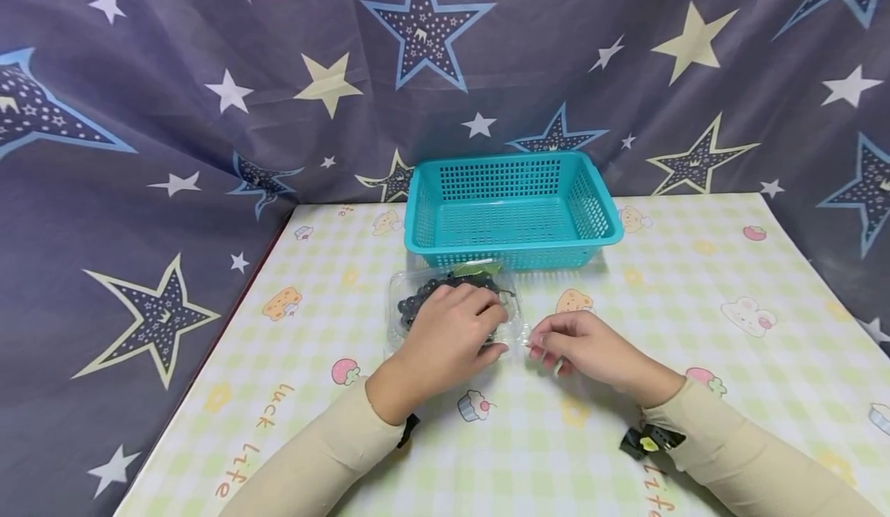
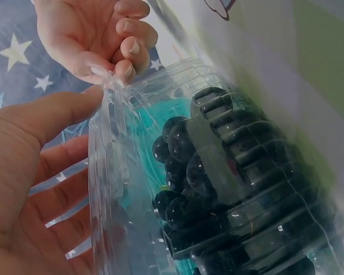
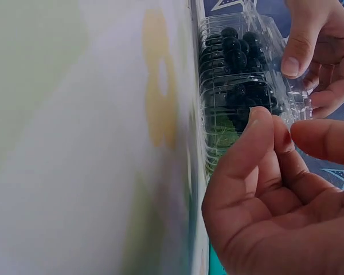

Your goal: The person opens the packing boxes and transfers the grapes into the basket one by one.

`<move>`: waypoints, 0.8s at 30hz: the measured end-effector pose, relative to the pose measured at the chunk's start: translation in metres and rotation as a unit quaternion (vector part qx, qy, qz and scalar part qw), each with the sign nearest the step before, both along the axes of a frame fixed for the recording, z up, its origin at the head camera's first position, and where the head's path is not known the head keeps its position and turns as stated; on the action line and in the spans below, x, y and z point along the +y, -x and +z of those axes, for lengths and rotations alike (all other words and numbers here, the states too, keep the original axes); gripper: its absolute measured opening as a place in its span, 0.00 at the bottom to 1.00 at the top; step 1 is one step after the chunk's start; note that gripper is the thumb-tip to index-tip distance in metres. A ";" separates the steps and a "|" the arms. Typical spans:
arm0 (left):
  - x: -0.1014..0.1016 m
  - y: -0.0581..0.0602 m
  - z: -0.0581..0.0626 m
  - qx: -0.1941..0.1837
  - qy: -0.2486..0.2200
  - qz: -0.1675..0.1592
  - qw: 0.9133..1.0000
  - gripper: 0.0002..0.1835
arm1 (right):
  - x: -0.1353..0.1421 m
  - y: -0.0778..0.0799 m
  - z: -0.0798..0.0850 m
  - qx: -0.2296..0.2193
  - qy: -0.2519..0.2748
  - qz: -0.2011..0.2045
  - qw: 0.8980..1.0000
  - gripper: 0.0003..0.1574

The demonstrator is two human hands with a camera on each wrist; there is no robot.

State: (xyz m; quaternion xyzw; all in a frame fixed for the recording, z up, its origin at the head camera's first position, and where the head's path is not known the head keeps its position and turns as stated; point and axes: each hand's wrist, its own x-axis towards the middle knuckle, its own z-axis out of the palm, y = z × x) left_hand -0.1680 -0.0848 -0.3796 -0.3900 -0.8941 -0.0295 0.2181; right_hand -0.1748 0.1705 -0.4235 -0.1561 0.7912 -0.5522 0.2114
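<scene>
A clear plastic clamshell box point(image 1: 395, 331) of dark grapes point(image 1: 415, 301) lies in front of the basket. My left hand point(image 1: 445, 331) rests over its top, fingers spread and fairly straight across the lid in the left wrist view, thumb close to the front corner. At that same corner, my right hand point(image 1: 584, 347) pinches the plastic edge point(image 2: 112, 86) between thumb and fingertips. The right wrist view shows the grapes point(image 3: 235, 51) through the ribbed plastic, with something green point(image 3: 223, 134) at one end. My left hand hides part of the box from above.
A turquoise mesh basket point(image 1: 514, 257) stands right behind the box, near the back edge of the table. A checked cloth with printed cartoons point(image 1: 278, 424) covers the table point(image 1: 695, 285). A dark curtain with stars point(image 1: 334, 138) hangs behind and at both sides.
</scene>
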 end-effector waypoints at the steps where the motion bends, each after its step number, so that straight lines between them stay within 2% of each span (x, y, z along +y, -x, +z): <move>1: 0.000 0.000 0.000 0.001 0.002 0.001 1.000 0.20 | 0.000 0.000 0.000 -0.001 0.000 -0.001 1.000 0.18; 16: 0.003 -0.002 0.000 0.024 0.015 0.001 1.000 0.20 | -0.001 -0.002 0.000 -0.061 0.016 -0.018 0.998 0.19; 24: 0.002 -0.002 -0.001 0.026 0.017 0.002 1.000 0.18 | -0.003 -0.002 -0.001 -0.062 0.018 -0.016 0.998 0.19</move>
